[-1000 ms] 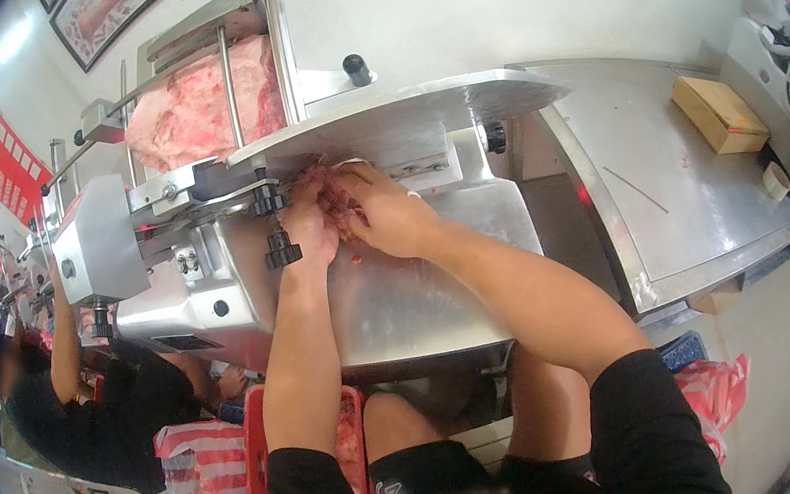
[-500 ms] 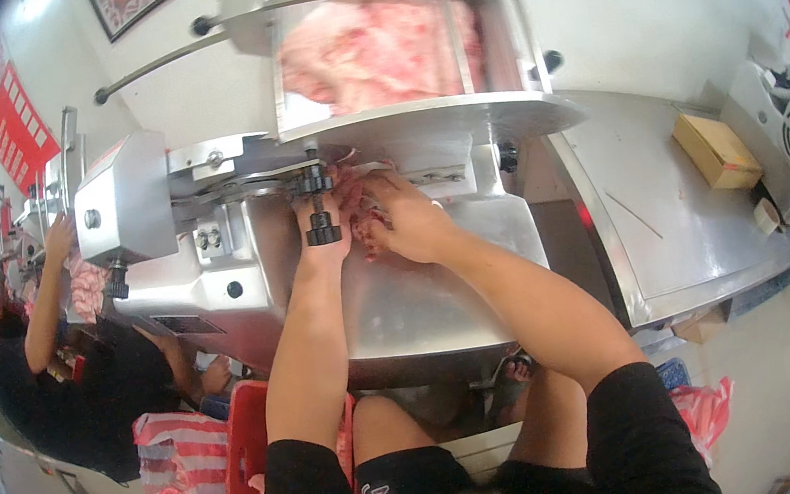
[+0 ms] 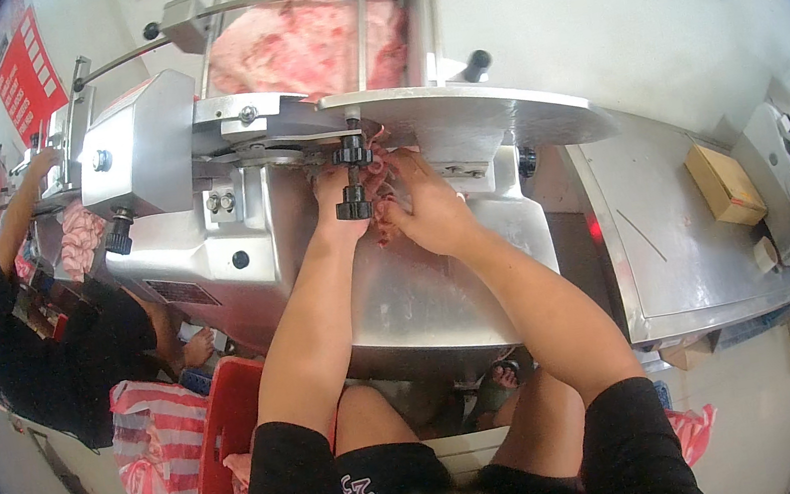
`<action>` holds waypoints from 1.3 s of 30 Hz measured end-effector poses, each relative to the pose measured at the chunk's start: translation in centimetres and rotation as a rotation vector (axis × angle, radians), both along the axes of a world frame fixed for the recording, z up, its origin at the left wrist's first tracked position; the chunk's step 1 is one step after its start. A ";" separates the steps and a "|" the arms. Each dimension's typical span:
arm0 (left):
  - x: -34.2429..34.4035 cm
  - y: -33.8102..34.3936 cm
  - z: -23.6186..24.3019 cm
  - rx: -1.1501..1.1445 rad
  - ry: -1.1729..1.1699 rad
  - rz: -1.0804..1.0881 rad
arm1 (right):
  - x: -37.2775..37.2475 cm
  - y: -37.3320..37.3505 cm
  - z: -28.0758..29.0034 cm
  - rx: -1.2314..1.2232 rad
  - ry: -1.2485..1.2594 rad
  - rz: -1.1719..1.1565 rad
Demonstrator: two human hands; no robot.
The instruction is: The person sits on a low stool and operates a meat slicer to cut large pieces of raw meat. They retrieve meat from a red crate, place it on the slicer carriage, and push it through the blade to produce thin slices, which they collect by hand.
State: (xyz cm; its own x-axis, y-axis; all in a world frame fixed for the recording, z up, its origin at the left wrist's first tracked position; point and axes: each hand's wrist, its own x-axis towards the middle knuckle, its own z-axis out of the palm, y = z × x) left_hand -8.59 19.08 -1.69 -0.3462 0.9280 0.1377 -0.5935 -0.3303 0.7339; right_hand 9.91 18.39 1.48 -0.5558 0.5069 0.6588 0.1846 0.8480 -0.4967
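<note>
My two hands are together under the curved metal plate of a meat slicer (image 3: 141, 166), around a small bunch of thin pink-red meat slices (image 3: 381, 193). My right hand (image 3: 430, 210) curls its fingers and thumb against the slices from the right. On the other side is my left hand (image 3: 332, 195), touching the bunch; a black adjusting knob (image 3: 354, 200) stands in front of it, and its fingers are mostly hidden. Above the plate, a large slab of pale pink and red meat (image 3: 297, 49) lies in the slicer's metal carriage (image 3: 430, 25).
At the left, a person in black (image 3: 68, 364) works at another slicer, with meat slices (image 3: 83, 240) nearby. A red crate (image 3: 229, 432) and a striped bag (image 3: 161, 447) stand by my left arm. A cardboard box (image 3: 724, 183) rests on the metal counter (image 3: 695, 296) at right.
The carriage with the slab has slid left relative to the slicer's body. My hands stay at the slices, the right hand's fingers slightly higher. The whole view has shifted a little.
</note>
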 end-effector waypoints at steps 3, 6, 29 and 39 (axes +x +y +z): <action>1.0 -0.6 1.3 -0.034 0.011 -0.029 | 0.2 0.6 -0.3 0.022 0.003 0.004; 0.5 -0.5 1.1 -0.090 0.036 -0.022 | 0.0 0.2 -0.1 0.008 0.014 0.026; 1.6 -2.6 3.1 -0.247 0.555 0.118 | 0.7 0.3 0.2 -0.071 0.020 0.007; 1.2 -2.0 2.9 -0.091 0.248 -0.024 | 0.8 0.2 0.3 -0.062 0.004 0.025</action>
